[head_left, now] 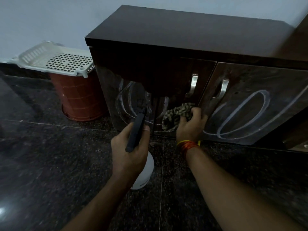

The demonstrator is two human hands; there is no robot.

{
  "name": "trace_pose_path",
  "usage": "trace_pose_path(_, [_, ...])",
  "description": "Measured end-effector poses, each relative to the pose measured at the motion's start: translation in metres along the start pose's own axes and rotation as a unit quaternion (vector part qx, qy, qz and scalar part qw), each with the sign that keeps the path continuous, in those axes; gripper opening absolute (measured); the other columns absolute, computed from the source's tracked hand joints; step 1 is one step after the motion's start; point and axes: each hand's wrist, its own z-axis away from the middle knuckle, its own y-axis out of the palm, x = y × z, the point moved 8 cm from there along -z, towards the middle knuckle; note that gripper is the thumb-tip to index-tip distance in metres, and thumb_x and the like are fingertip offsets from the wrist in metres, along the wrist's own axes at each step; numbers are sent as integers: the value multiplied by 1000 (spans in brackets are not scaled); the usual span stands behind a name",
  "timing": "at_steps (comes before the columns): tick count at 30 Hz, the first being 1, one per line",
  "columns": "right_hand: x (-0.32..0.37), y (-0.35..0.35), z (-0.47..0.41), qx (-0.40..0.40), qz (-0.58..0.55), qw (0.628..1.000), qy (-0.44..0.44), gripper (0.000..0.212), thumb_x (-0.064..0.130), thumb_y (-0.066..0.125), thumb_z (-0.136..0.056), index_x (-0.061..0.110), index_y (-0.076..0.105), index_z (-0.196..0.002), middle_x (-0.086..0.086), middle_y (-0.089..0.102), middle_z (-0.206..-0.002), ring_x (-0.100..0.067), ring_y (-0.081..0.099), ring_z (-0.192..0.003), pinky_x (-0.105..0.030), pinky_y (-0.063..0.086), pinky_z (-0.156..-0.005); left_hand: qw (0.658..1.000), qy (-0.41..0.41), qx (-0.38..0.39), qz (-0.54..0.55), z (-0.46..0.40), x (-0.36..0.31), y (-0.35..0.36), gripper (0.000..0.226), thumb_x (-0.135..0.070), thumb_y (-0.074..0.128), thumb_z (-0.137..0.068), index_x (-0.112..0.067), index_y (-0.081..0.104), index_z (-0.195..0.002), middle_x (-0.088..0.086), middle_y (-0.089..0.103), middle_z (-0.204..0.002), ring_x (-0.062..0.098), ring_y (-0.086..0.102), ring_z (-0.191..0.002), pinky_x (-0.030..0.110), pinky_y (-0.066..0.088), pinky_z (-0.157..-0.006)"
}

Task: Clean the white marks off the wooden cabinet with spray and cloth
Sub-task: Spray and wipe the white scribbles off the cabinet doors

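A dark wooden cabinet (183, 32) stands against the wall with two doors and metal handles. White looping marks (126, 100) cover the left door, and bolder white marks (241, 114) cover the right door. My left hand (131, 150) grips a white spray bottle (145, 172) by its black trigger head, nozzle aimed at the left door. My right hand (191, 124) presses a patterned cloth (178, 114) against the lower right part of the left door.
A red-brown bucket (78, 97) stands left of the cabinet with a white perforated basket (55, 59) resting on top. The floor is dark speckled stone tile (50, 164). A pale wall rises behind.
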Motion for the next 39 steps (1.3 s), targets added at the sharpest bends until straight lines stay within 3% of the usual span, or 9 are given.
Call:
trace_pose_path(3, [-18,5,4,-6,-9,998,66,27,4,67,-75,4,62,-101,-25,52,-112,-40,55,-100,-36,41,-91,1000,-20,-6,-1,0,10,0,18,-27,59,-92,-29,59,-75,26,57,-69,46,52,-59,56,44,-54])
trace_pose_path(7, [-14,4,-1,-28,-79,981,177,30,9,65,-78,4,59,-106,-21,50,-121,-35,54,-103,-25,37,-83,999,-43,-10,6,-5,19,4,22,-23,59,-94,-17,57,-73,12,51,-58,42,52,-57,51,43,-51])
trace_pose_path(11, [2,7,12,-52,-98,979,171,51,1,66,-75,-3,50,-124,-24,48,-130,-35,51,-112,-24,31,-88,998,-35,-43,8,-19,20,4,30,-22,58,-95,-19,52,-66,26,50,-59,42,51,-56,41,42,-49])
trace_pose_path(17, [-46,36,17,1,-137,958,250,45,4,70,-78,2,50,-118,-14,59,-115,-26,58,-106,-24,38,-85,994,-19,-105,1,-28,24,0,31,-24,58,-95,-25,50,-65,28,53,-63,45,53,-57,48,43,-51])
trace_pose_path(20, [-68,76,31,132,-207,898,364,53,10,56,-91,9,34,-139,-14,48,-134,-28,55,-110,-36,50,-92,991,-18,-133,1,-19,35,-7,32,-23,58,-95,-18,50,-65,31,52,-62,45,52,-55,48,43,-51])
trace_pose_path(22, [-69,92,40,211,-274,843,412,47,6,35,-101,5,22,-146,-15,34,-148,-28,49,-118,-41,45,-100,989,-34,-144,8,-12,45,-10,32,-22,58,-95,-18,50,-65,32,51,-63,46,53,-57,49,42,-52])
trace_pose_path(25, [-62,83,43,192,-336,798,462,45,1,23,-103,0,18,-147,-16,27,-152,-30,37,-135,-35,32,-112,986,-53,-157,7,-5,55,-13,33,-22,59,-94,-19,48,-62,31,50,-62,47,52,-56,45,42,-50])
trace_pose_path(32, [-99,103,53,88,-380,689,611,37,6,41,-100,8,45,-137,-14,39,-147,-33,38,-133,-47,44,-101,986,-59,-153,16,9,51,-10,31,-24,60,-94,-24,53,-64,27,52,-62,48,52,-57,48,42,-50])
trace_pose_path(39, [-102,92,60,95,-394,682,609,39,4,35,-102,4,39,-141,-11,36,-148,-34,37,-134,-42,42,-104,987,-65,-144,13,12,49,-6,33,-22,60,-93,-18,51,-62,23,47,-57,48,50,-54,52,43,-48])
